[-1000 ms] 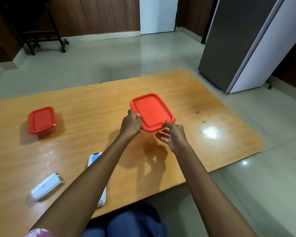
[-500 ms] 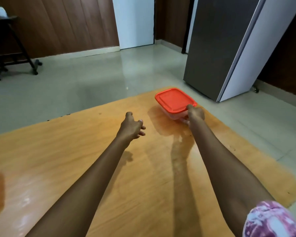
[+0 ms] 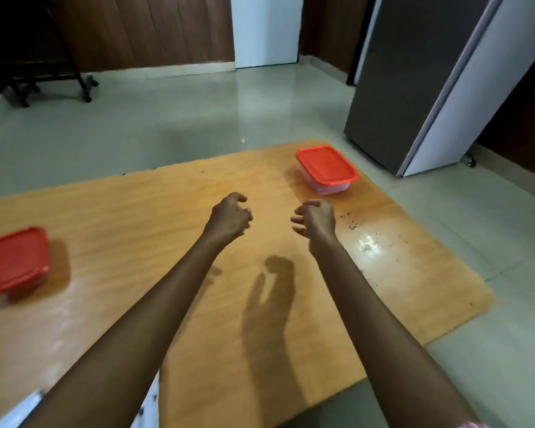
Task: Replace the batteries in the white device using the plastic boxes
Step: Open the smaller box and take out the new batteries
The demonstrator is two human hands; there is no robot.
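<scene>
A clear plastic box with a red lid [image 3: 326, 168] stands at the far right corner of the wooden table [image 3: 155, 217]. A second red-lidded box [image 3: 14, 263] sits near the left edge. My left hand [image 3: 230, 218] and my right hand [image 3: 315, 220] hover over the middle of the table, fingers loosely curled and apart, holding nothing. Both are well short of the far box. At the bottom left, part of a white device [image 3: 150, 406] peeks out beside my left forearm, and another white piece [image 3: 19, 410] lies at the edge; both are mostly hidden.
A grey and white fridge [image 3: 430, 78] stands on the tiled floor right of the table. A dark wheeled stand [image 3: 53, 57] is at the back left, a white door [image 3: 264, 29] behind. Dark specks and a glare spot [image 3: 366, 242] mark the table's right side.
My right hand has let go of the red-lidded box at the far right corner and drawn back toward me. The view has tilted down and left, bringing the left box into sight.
</scene>
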